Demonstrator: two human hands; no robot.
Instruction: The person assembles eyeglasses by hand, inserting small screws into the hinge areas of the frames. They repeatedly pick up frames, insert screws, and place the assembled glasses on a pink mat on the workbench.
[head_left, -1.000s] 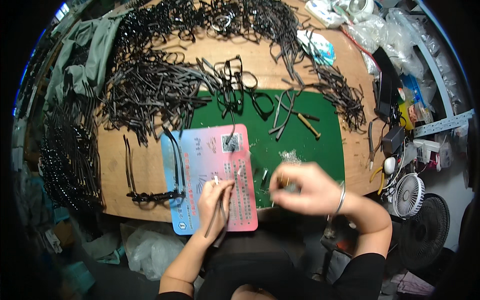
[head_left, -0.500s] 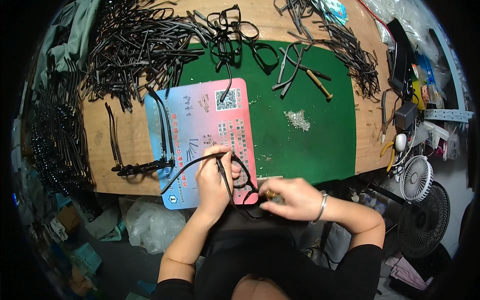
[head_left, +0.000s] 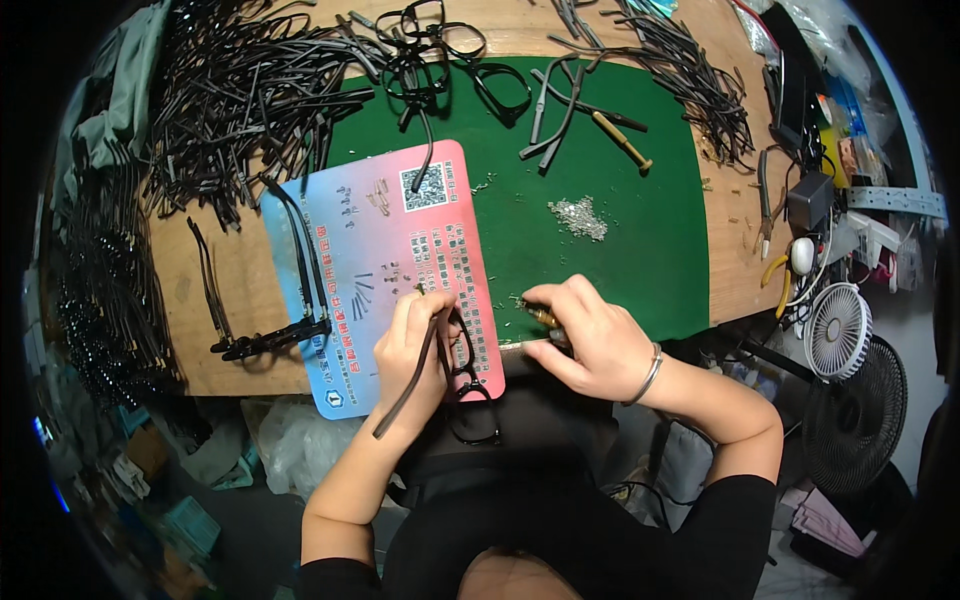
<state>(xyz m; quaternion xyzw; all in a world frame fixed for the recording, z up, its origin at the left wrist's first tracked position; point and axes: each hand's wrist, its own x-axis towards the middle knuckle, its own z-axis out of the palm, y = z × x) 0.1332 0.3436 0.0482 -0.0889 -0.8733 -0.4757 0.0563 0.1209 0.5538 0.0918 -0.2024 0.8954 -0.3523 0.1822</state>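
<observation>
Over the near edge of a pink and blue printed sheet, my left hand (head_left: 408, 350) is closed round a black eyeglass frame (head_left: 474, 391). One lens rim hangs toward me past the table edge, and a temple arm (head_left: 405, 388) slants down across my wrist. To its right, apart from the frame, my right hand (head_left: 600, 345) pinches a brass-coloured screwdriver (head_left: 545, 317). The tool's front end points at a few tiny metal pieces (head_left: 512, 302) near the front of the green mat (head_left: 640, 250). Its exact tip is too small to make out.
A heap of tiny shiny parts (head_left: 580, 218) lies on the mat, with another brass tool (head_left: 622, 140) beyond. Loose temple arms (head_left: 250, 110) pile up at the back left. Assembled black frames (head_left: 270, 338) rest on the left. Pliers (head_left: 766, 205) and a white fan (head_left: 838, 333) stand right.
My right hand has moved the screwdriver away from the frame, forward to the tiny pieces on the mat. My left hand has turned the frame, its temple now pointing down toward me.
</observation>
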